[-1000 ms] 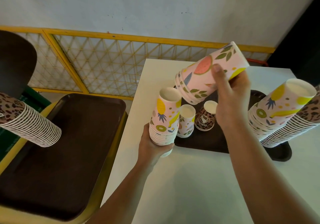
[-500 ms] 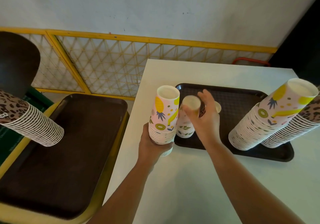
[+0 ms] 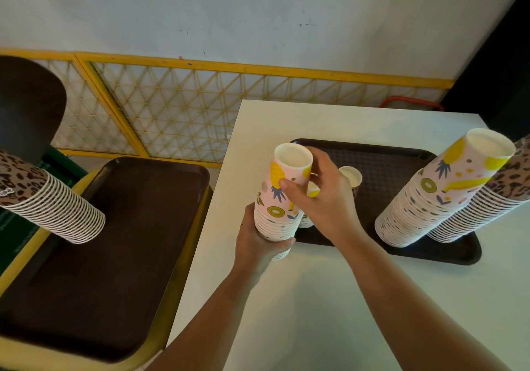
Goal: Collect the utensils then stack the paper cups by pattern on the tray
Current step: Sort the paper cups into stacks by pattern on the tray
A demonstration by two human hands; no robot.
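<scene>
My left hand grips the bottom of a short stack of pink fruit-pattern cups, held upside down at the left end of the brown tray. My right hand wraps around the top cup of that stack, thumb on its side. Behind my right hand, an upturned leopard-pattern cup stands on the tray. Another fruit-pattern cup peeks out below my right palm. At the tray's right end a tall fruit-pattern stack leans, with a leopard-pattern stack behind it.
The tray lies on a white table. To the left, a second brown tray rests on a yellow cart, and a long leopard-pattern cup stack juts in over it. A yellow mesh fence runs along the wall.
My right hand set down the fruit-pattern stack it held high, reached to a cup on the tray, then moved left onto the top of the stack in my left hand.
</scene>
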